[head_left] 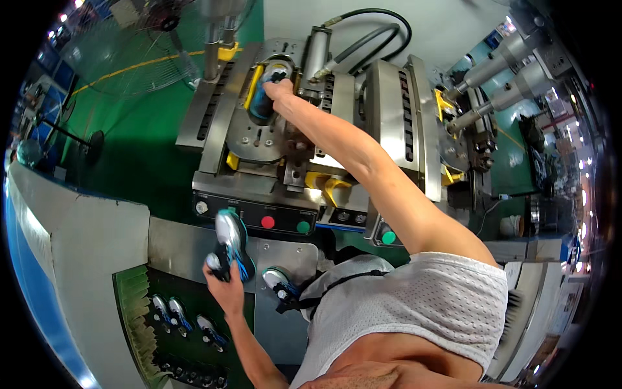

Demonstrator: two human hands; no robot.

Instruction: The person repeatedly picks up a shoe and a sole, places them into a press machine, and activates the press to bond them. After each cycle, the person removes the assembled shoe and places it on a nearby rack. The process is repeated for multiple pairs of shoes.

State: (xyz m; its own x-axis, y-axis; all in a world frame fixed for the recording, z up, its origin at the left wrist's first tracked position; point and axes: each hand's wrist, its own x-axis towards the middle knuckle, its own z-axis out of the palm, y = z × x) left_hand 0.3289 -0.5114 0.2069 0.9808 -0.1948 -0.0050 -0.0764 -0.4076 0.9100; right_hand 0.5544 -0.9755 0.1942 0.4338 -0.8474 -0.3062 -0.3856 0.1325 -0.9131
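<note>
At 11 o'clock in our view, our right hand has its grip around a dark blue shoe, which lies beside a yellow bar in the steel machine. Our left hand, at 8 o'clock, holds a silver-toed shoe by its lower end, close before the red button; whether it touches the panel, we cannot tell. A bump there could, we judge, set the machine moving while our fingers are inside, and pinch them. A crooked seat against the bar might skew the blue shoe. Our one-handed hold below could let its shoe slip. Between 6 and 7 o'clock, our waist might knock another shoe off the metal desk.
</note>
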